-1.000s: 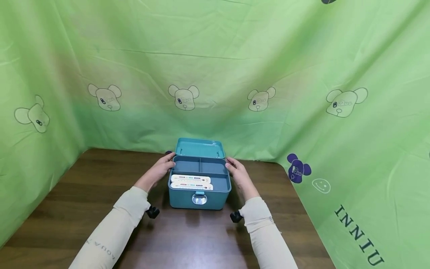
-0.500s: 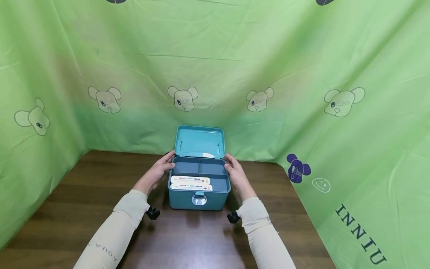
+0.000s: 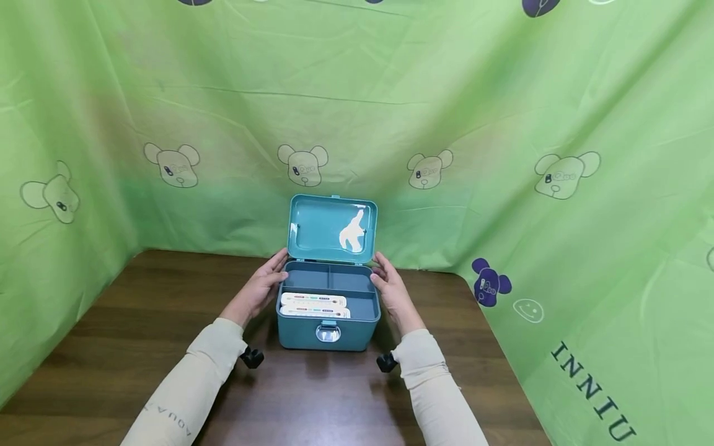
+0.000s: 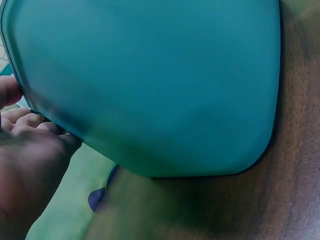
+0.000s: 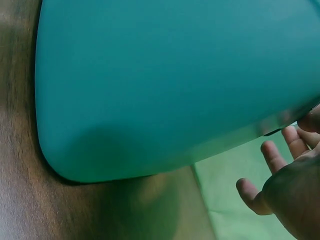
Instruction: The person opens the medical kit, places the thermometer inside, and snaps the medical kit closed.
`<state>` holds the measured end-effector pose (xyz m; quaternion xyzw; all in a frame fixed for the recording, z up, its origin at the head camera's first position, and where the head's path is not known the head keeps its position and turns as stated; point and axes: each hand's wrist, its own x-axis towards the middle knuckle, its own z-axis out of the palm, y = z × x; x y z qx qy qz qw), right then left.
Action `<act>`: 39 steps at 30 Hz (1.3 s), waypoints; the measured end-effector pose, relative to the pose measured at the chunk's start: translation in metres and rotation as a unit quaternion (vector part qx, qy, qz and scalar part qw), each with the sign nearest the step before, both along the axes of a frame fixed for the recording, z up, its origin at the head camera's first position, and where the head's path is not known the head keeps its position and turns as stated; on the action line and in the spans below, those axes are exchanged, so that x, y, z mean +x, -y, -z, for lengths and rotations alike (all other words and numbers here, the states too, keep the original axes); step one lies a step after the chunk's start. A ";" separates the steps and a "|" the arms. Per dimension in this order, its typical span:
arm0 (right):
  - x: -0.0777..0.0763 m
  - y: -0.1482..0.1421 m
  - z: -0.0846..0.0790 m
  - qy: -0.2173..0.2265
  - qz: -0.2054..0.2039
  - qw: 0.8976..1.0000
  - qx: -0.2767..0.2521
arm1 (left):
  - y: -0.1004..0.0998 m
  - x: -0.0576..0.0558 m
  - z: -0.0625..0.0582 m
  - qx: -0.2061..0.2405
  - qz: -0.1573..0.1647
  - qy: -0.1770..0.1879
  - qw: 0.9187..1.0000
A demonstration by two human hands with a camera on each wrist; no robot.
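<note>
A teal storage box with a metal latch stands on the table, its lid raised nearly upright at the back. Two slim white packs with coloured print lie in its front compartment; two smaller compartments sit behind. At the left rear corner, my left hand has its thumb on the rim and fingers reaching behind toward the lid's base. My right hand mirrors it on the right. In the right wrist view its fingers are spread beyond the box's back edge. Behind the lid, some fingertips are hidden.
The dark wooden table ends just behind the box. Beyond its back edge hangs a green printed curtain, which also runs along both sides. A small black device sits at each wrist.
The lid has swung up from leaning far back to nearly upright. Both hands have stayed at the rear corners, shifting only slightly. The white packs keep their place in the box.
</note>
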<state>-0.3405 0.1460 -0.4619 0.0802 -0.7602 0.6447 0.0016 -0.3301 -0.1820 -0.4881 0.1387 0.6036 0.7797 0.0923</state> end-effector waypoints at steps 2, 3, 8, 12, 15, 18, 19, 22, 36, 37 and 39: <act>0.000 0.001 0.001 -0.007 0.000 1.000 -0.006 | 0.000 0.002 0.000 -0.005 -0.006 -0.004 1.000; -0.001 0.001 0.003 -0.010 0.001 1.000 -0.012 | 0.000 0.002 0.001 -0.006 -0.009 -0.008 1.000; -0.005 -0.001 0.007 -0.023 0.007 0.999 -0.041 | -0.002 0.003 0.000 -0.014 -0.021 -0.025 0.999; -0.005 -0.001 0.007 -0.033 0.018 0.999 -0.034 | -0.003 0.003 -0.002 -0.032 -0.030 -0.031 0.999; -0.004 0.001 0.006 -0.042 0.021 0.999 -0.025 | -0.001 0.003 -0.004 -0.049 -0.044 -0.034 0.997; -0.003 0.002 0.006 -0.047 0.026 0.998 -0.019 | 0.001 0.003 -0.006 -0.080 -0.056 -0.049 0.994; -0.003 0.002 0.006 -0.050 0.028 0.998 -0.021 | 0.002 0.003 -0.007 -0.090 -0.059 -0.053 0.993; -0.001 0.002 0.008 -0.062 0.032 0.997 -0.016 | 0.005 0.005 -0.009 -0.121 -0.060 -0.070 0.988; 0.018 -0.002 -0.017 -0.074 0.015 0.995 0.067 | 0.019 0.012 -0.034 -0.212 -0.002 -0.136 0.968; 0.019 -0.003 -0.021 -0.074 0.008 0.995 0.072 | 0.018 0.013 -0.036 -0.220 -0.001 -0.138 0.966; 0.022 -0.007 -0.027 -0.076 -0.007 0.993 0.086 | 0.017 0.015 -0.041 -0.232 0.002 -0.141 0.962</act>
